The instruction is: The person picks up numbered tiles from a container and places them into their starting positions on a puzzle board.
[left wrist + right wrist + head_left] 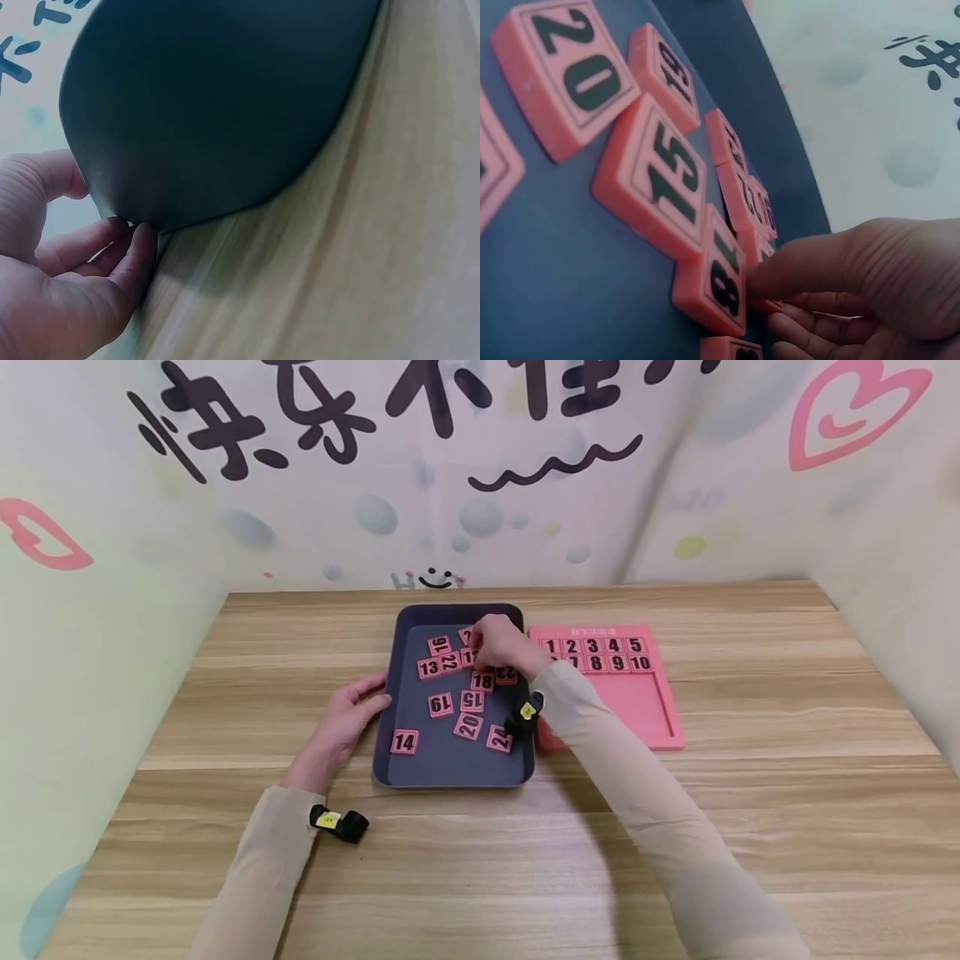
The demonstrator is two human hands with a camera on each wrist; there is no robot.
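Evidently, thick square pink tiles [440, 705] with black numbers lie scattered in a dark blue-grey rectangular tray [442, 770]: 14 and 24 nearest the person, then 20, then 15 and 19, with 13, 22 and 16 farther. Right beside it on the wood-grain tabletop [450, 885], a beige sleeve [611, 756] partly covers a flat pink board [626, 706] bearing numbered rows. The left hand [347, 717] holds the tray's side between thumb and fingers; the right hand [504, 645] has bent fingers among the far tiles, any pinch hidden.

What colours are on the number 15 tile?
The 15 tile is pink with black digits and a thin dark outline, clearest in the right wrist view.
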